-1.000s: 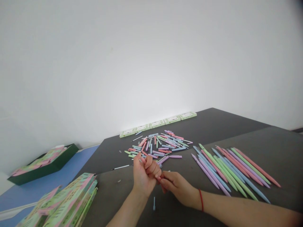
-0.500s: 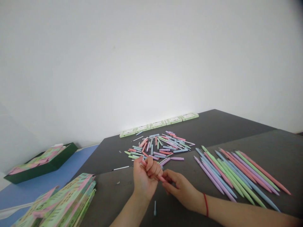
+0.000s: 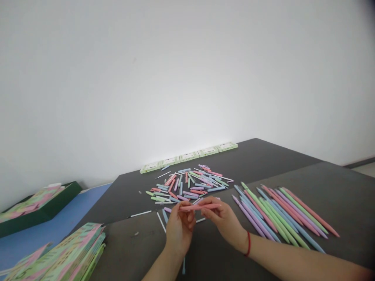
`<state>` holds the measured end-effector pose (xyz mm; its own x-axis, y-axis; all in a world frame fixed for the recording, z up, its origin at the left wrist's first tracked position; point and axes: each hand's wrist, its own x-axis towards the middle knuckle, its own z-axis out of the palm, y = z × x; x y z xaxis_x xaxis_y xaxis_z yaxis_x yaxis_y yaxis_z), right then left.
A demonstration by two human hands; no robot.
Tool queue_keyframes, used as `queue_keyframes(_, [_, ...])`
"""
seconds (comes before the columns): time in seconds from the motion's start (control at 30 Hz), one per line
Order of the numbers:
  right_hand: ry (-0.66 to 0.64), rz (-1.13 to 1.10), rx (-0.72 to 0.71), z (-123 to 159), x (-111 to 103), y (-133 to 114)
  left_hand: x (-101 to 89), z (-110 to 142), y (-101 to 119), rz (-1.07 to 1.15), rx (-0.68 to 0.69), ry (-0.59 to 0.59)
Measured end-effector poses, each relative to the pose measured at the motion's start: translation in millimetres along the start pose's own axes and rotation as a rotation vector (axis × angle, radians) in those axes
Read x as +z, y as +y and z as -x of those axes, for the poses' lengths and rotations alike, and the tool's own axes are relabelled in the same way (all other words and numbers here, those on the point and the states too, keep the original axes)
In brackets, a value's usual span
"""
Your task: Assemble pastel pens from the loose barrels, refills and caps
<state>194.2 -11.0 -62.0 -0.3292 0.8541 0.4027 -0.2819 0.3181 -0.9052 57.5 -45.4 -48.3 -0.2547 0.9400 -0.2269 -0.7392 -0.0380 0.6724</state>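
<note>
Step in hand, as I judge it: two-handed handling of one slim pink plastic pen piece [image 3: 197, 207], raised in front of the body above the matte black tabletop [image 3: 234, 269]. It lies close to level, running crosswise from hand to hand; its right end tapers. Whether it is one piece or two joined parts cannot be told.

Left hand [image 3: 180, 228]: thumb and fingers clamped on the piece's left end, the lower fingers curled in below. Right hand [image 3: 225, 219], red cord [image 3: 249, 244] at the wrist: thumb and fingertips pinched on the piece toward its tapered end. Exact contact under the fingers is partly hidden.

Next move, in my judgement, calls for a steady left grip and fine right fingertip control, with the piece kept straight along its length; a slanted push or twist could make it slip.

Surroundings: beyond the hands, a loose heap of short pastel plastic parts [image 3: 190, 194] with thin white rods [image 3: 140, 214] among and beside it. Near the right forearm, a slanting row of long pastel pointed pens [image 3: 275, 215]. By the wall, flat pale-green and white boxes [image 3: 189, 156] end to end. At left, stacked green-and-pink printed packs [image 3: 67, 253].
</note>
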Motion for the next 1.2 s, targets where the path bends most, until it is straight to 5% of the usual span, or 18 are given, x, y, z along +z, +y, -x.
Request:
queue_keyframes(0.3, [-0.038,-0.046,0.031,1,4,3,7.0,11,2,0.033,-0.002,-0.265])
queue_keyframes(0.53, [0.079,0.092,0.016,-5,-4,-1,1.2,3,8,-0.514,0.334,-0.140])
queue_keyframes(0.7, [-0.002,0.209,-0.017,2,-2,-2,17.1,21,20,-0.886,0.538,-0.331])
queue_keyframes(1.0, [-0.268,0.311,-0.036,20,7,-1,32.5,28,24,-0.834,0.301,-0.365])
queue_keyframes(1.2, [-0.330,0.353,-0.070,17,4,-7,27.8,17,32,-0.765,0.377,-0.270])
